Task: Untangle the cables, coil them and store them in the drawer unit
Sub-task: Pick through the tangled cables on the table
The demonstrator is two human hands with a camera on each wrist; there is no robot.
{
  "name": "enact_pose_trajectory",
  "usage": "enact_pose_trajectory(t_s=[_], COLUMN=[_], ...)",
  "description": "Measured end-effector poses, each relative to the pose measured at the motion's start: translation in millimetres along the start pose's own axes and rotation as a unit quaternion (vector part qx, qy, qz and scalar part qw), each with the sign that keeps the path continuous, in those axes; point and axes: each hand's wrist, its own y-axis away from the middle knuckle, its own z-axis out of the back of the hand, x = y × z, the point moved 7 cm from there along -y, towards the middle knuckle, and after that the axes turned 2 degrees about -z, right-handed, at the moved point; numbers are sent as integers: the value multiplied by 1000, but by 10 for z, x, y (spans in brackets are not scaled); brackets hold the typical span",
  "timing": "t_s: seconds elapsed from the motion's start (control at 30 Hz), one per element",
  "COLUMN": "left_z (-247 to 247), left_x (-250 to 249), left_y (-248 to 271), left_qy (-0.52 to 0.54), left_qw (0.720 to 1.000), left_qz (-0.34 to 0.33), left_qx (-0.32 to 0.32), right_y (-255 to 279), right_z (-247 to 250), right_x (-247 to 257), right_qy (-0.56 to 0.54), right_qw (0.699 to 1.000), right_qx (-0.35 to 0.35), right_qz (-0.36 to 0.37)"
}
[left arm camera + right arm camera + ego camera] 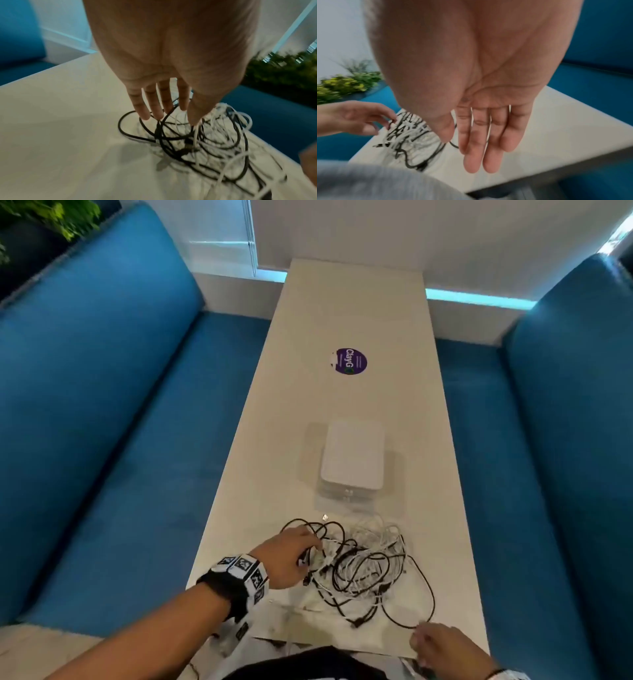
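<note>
A tangle of black and white cables [363, 570] lies on the near end of the white table [346, 313]. My left hand [313, 546] reaches into its left side. In the left wrist view the left hand [171, 117] has straight, spread fingers whose tips touch the cables [205, 146], gripping nothing. My right hand [419, 637] hovers at the table's near edge, beside the end of a wide black loop [430, 594]. The right wrist view shows the right hand [462, 152] flat and empty, the cables [409, 135] to its left. A small translucent white drawer unit [352, 460] stands just beyond the tangle, drawers closed.
A purple round sticker [351, 361] marks the table's middle. Blue sofas flank the table on the left [102, 405] and right [565, 440]. A white wall stands at the far end, and green plants [51, 217] sit behind the left sofa.
</note>
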Motion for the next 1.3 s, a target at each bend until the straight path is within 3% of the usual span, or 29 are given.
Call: enact_pose_trajectory(t_s=[0.1,0.33,0.43,0.57,0.83,1.3], left_z=[-183,-145,-94,-60,-70,-215], left_x=[-55,-33,-77,-58,-24,281], left_y=[-18,-144,-180,-182,-113,-188], left_qy=[-153,-279,-238,-181,-61,-44], left_qw=[985,958,969,980,996,996], left_qz=[-25,-43,-61,-79,-51,-14], left_qx=[72,45,29,-5,-51,-82], right_y=[-76,-127,-152,-254,-630,-832], right_z=[69,289,322,378,278,204], right_x=[110,947,1318,1709,1746,1683], right_qy=[-15,55,64,78,137,112], right_qw=[999,984,970,951,956,946], right_qx=[-7,-27,-41,-111,-152,-192], right_qz=[29,170,229,278,209,235])
